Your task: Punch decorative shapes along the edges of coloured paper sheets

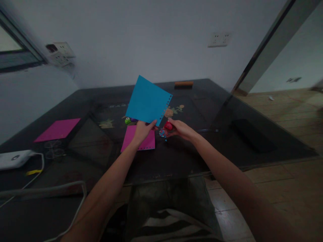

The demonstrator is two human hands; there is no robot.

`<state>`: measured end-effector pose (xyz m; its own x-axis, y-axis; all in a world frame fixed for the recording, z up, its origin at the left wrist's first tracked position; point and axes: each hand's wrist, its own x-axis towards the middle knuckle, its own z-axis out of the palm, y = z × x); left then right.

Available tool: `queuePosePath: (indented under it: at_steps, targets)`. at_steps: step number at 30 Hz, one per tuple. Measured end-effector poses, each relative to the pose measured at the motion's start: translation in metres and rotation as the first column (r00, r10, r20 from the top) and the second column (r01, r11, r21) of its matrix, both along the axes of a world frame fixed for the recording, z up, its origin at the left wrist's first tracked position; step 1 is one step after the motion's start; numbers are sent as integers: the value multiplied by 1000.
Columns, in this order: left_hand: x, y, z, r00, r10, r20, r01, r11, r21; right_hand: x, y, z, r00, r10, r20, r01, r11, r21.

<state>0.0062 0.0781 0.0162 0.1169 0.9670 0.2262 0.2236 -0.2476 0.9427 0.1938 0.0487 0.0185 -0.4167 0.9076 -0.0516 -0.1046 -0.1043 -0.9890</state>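
My left hand (145,129) is closed on the lower edge of a blue sheet of paper (149,99), held tilted above the table. A row of punched holes runs along the sheet's right edge. In my right hand (181,129), fingers are wrapped round a small red hole punch (168,125), just beside the sheet's lower right corner. Small coloured paper dots (163,133) lie in a heap under it. Beneath my left hand rests a pink sheet (128,138) with holes along its near edge. Partly hidden behind the blue sheet is a small green object (128,121) with a purple one beside it.
Another pink sheet (58,129) lies on the dark table (176,161) at the left. A white power strip (16,159) with a cable is near the left edge. An orange-brown bar (184,83) lies by the wall, and a black oblong object (253,134) at the right.
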Motion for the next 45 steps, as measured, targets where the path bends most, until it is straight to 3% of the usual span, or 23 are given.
queuePosePath:
  at_steps: [3,5,11,18,25,29,32,38,41,45]
  targets:
    - [0,0,-1,1000,-9,21,9,1000,15,0,-5,1,979,195,51,-192,980,-55]
    - [0,0,-1,1000,-21,23,21,1000,18,-2,-6,0,971,227,73,-222,973,-69]
    - [-1,0,-1,1000,-15,13,15,1000,15,-4,-3,-4,995,95,37,-95,995,2]
    - [-2,3,-3,999,-35,-6,35,999,13,1,2,-1,998,-61,-32,61,998,-3]
    - [-5,1,4,981,-3,-194,9,1000,27,4,2,3,980,-157,-123,163,986,38]
    - [-9,5,3,972,88,-220,-69,993,94,2,3,0,962,-223,-156,239,967,93]
    - [-13,10,0,976,136,-168,-114,984,134,4,4,0,934,-333,-127,351,921,171]
    - [-18,17,-6,996,90,24,-91,994,59,26,16,15,823,-543,-168,568,776,273]
    - [-18,17,-5,989,87,119,-88,996,1,48,36,17,777,-613,-146,627,730,273]
    - [-17,16,-3,982,110,151,-107,994,-26,86,73,4,684,-728,-33,686,628,369]
